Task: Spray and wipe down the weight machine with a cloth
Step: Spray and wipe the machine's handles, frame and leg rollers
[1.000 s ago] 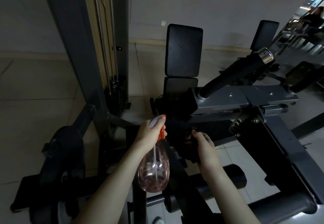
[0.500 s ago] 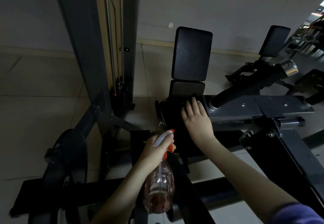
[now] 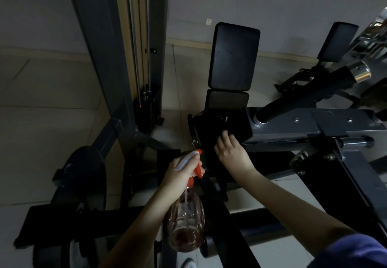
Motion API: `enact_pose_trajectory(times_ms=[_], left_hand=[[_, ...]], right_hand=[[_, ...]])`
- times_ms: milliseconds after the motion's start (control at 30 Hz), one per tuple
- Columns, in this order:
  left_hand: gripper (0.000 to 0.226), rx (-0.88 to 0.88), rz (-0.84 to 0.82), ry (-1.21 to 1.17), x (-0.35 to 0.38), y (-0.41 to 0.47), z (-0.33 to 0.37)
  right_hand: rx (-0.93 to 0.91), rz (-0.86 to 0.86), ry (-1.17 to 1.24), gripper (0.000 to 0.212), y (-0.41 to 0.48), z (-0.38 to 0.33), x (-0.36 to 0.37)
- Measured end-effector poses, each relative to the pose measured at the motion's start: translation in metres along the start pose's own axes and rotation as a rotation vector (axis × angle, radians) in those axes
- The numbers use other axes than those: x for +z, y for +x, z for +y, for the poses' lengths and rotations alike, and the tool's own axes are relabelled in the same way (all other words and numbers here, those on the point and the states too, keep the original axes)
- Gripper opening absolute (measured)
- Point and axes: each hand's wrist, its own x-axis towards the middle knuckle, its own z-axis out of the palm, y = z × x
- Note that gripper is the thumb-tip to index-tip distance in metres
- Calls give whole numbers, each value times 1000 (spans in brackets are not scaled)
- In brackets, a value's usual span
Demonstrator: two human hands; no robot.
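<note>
Wiping step: right hand (image 3: 232, 155), fingers curled on cloth (image 3: 240, 124), should press firmly along weight machine (image 3: 310, 125); left hand (image 3: 180, 173) grips spray bottle (image 3: 186, 223).

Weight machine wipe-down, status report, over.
Left hand grips spray bottle. Right hand on black end of weight machine; cloth too dark to tell. No obstruction seen.

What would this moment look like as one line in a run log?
left hand: holds spray bottle | right hand: grips dark cloth on weight machine frame | stage: wipe
</note>
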Motion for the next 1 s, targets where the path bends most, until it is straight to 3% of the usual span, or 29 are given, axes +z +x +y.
enact_pose_trajectory(times_ms=[133, 300, 667, 1000], left_hand=[[32, -9, 9, -4, -2, -2, -3], [19, -12, 5, -48, -2, -1, -1], [26, 11, -6, -25, -2, -1, -1], [20, -1, -34, 27, -4, -6, 1]], right_hand=[[26, 27, 176, 48, -24, 2, -2], [163, 220, 165, 39, -16, 24, -11], [122, -17, -12, 45, 48, 8, -8], [70, 197, 197, 38, 6, -6, 6]])
